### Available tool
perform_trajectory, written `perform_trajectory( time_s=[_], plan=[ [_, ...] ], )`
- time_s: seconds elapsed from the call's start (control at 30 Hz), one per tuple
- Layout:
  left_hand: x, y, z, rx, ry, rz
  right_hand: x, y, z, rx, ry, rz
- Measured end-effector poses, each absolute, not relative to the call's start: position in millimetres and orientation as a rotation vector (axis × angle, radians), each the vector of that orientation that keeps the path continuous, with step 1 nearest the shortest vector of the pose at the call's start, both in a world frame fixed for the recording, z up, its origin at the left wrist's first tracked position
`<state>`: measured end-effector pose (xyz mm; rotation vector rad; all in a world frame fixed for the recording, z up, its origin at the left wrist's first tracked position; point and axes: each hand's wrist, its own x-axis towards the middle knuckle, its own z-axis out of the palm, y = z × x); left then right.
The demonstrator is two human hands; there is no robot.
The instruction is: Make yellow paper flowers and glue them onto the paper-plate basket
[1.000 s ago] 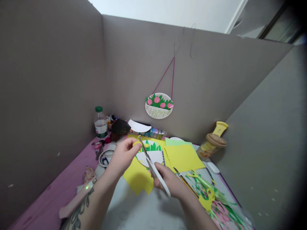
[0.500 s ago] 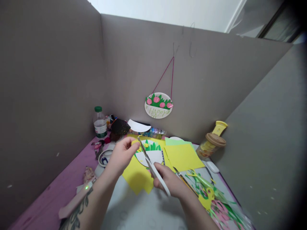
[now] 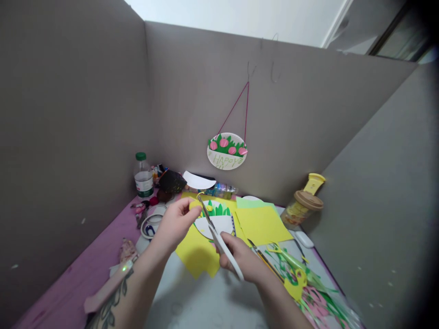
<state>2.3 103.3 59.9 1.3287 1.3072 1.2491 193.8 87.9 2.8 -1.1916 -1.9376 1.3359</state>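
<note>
My left hand [image 3: 178,221] pinches a small piece of yellow paper [image 3: 195,208] between thumb and fingers. In my right hand [image 3: 240,256] is a pair of scissors [image 3: 224,249] with white handles, its blades pointing up and left against the yellow piece. A thin yellow sliver curls at the blade tips. Behind the blades lies a white paper plate craft [image 3: 221,225] with green paper leaves and small yellow pieces on it. Under it is a sheet of yellow paper [image 3: 192,253], partly hidden by my hands.
Yellow sheets [image 3: 264,224] lie to the right, near pencils [image 3: 265,260] and paper scraps [image 3: 313,301]. A plastic bottle [image 3: 143,178] and a tape roll [image 3: 148,228] stand left, a lidded cup [image 3: 302,210] right. A finished flower plate [image 3: 227,153] hangs on the grey wall.
The yellow piece in my left hand has turned slightly and shifted a little right against the blades. My right hand with the scissors has hardly moved.
</note>
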Motion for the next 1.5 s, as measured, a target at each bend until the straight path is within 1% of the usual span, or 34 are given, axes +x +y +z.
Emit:
perform_trajectory(
  time_s=[0.33,0.6,1.5],
  plan=[
    [2.8,102.6,62.2,1.293,1.318,1.251,195.1,86.9,6.3,-1.209,-1.981,1.301],
    [2.3,103.6,61.0,1.313,1.323,1.234,194.3,85.5,7.6,-1.224,-1.953,1.343],
    [2.8,103.6,60.6,1.336,1.301,1.225,192.6,86.6,8.5,-1.229,-1.946,1.331]
  ],
)
